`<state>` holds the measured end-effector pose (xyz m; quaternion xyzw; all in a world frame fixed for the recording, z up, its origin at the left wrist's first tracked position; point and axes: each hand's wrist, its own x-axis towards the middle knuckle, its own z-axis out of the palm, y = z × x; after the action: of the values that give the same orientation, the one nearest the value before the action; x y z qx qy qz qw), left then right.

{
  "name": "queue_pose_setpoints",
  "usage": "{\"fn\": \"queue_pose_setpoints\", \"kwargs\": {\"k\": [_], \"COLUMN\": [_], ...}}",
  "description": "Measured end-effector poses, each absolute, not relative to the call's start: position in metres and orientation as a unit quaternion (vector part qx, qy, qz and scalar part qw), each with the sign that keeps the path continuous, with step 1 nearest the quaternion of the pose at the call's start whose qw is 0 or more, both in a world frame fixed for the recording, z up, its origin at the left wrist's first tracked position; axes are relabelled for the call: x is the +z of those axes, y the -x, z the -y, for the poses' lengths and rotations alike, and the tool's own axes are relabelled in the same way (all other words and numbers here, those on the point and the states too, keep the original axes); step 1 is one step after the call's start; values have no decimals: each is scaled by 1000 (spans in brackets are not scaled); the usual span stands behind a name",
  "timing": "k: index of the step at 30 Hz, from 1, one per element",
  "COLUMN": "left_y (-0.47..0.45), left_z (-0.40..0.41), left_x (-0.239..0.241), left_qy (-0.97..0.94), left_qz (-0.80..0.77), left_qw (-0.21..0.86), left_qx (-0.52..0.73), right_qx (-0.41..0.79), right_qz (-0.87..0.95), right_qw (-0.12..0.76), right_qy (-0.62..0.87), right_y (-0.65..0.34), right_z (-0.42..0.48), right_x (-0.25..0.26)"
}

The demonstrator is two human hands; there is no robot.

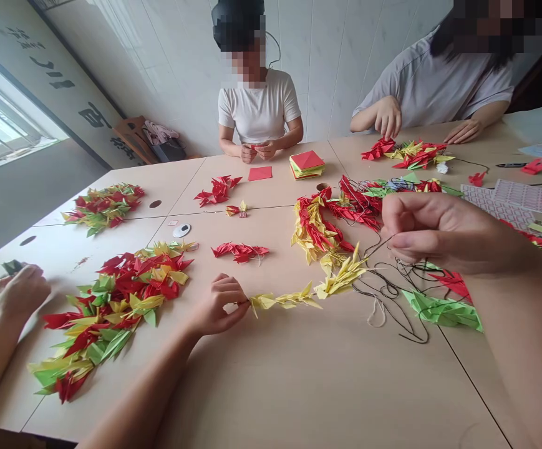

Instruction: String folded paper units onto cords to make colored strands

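Note:
My left hand pinches the near end of a string of yellow paper cranes that lies across the table. My right hand is raised over the table's right side, its fingers closed on a thin dark thread that runs down towards the string. The yellow cranes continue into a curved garland of red and yellow cranes farther back. Loose dark thread lies tangled under my right hand.
A big heap of red, yellow and green cranes lies at the left. A green crane bundle is near my right arm. Two people sit across folding paper. A third person's hands work at the far left. Stacked paper squares sit at the back.

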<state>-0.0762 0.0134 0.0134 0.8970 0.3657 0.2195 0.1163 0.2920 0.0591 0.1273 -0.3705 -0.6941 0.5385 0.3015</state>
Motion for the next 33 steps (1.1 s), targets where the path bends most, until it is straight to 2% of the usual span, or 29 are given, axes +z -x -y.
{"fn": "queue_pose_setpoints", "kwargs": {"k": [9,11,13,19,22,25,28,33], "left_y": [60,61,64,66,66,65,66,66], "left_z": [-10,-12,-14,-15,-15,-16,-16,-16], "left_x": [-2,-2,-2,-1,-2,-3,-4,-5], "left_qy": [-918,-914,-909,-909,-908,-908,-910,-910], "left_qz": [-339,-342,-350,-350,-347,-342,-341,-339], "left_qw": [118,127,132,131,146,157,157,164], "left_qx": [171,177,184,184,185,182,178,176], "right_qx": [520,479,423,254,249,329,352,317], "right_qz": [655,674,718,707,659,658,707,822], "right_qw": [434,474,476,551,596,559,481,238], "right_qy": [334,302,281,363,385,382,380,409], "right_y": [-255,-241,-229,-231,-243,-251,-251,-249], "right_z": [-39,-46,-63,-145,-177,-187,-179,-138], "right_x": [147,162,181,231,235,219,185,123]}}
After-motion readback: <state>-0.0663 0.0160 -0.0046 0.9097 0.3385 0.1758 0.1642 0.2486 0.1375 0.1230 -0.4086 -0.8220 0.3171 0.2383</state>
